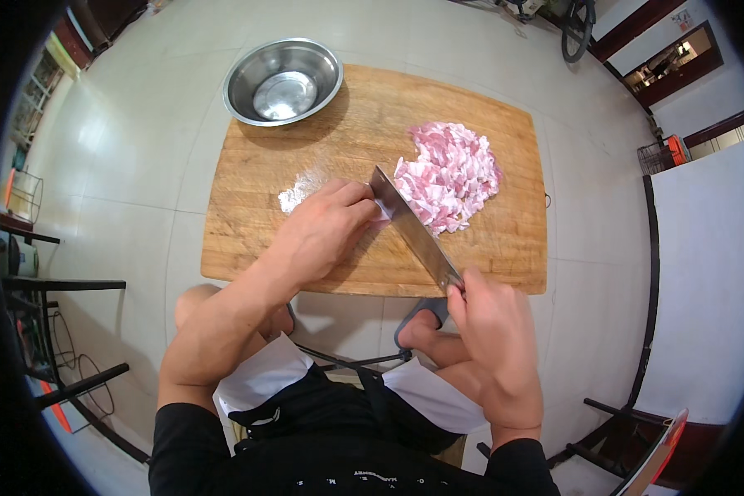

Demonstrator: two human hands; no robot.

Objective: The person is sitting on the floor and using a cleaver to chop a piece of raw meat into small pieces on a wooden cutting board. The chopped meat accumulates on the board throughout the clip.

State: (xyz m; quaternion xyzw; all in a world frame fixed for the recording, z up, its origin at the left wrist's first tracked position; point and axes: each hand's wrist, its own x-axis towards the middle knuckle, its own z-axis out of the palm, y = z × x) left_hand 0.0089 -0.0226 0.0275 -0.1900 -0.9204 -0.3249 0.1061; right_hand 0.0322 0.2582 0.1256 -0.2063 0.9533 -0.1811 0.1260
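My right hand (492,318) is closed round the handle of a wide-bladed cleaver (417,236), whose blade slants up and left across the wooden cutting board (355,269). Curled against the blade's left face, my left hand (326,223) presses down on a piece of pale pink meat (380,217), mostly hidden under the fingers. To the right of the blade lies a heap of sliced pink and white meat (450,174). Some whitish bits (293,197) show on the board just beyond my left hand.
A steel bowl (283,83) with nothing in it stands on the board's far left corner. Black-framed furniture (66,285) is at the left, and a white panel (703,289) at the right. My knees and slippered feet (422,322) are close below the board's near edge.
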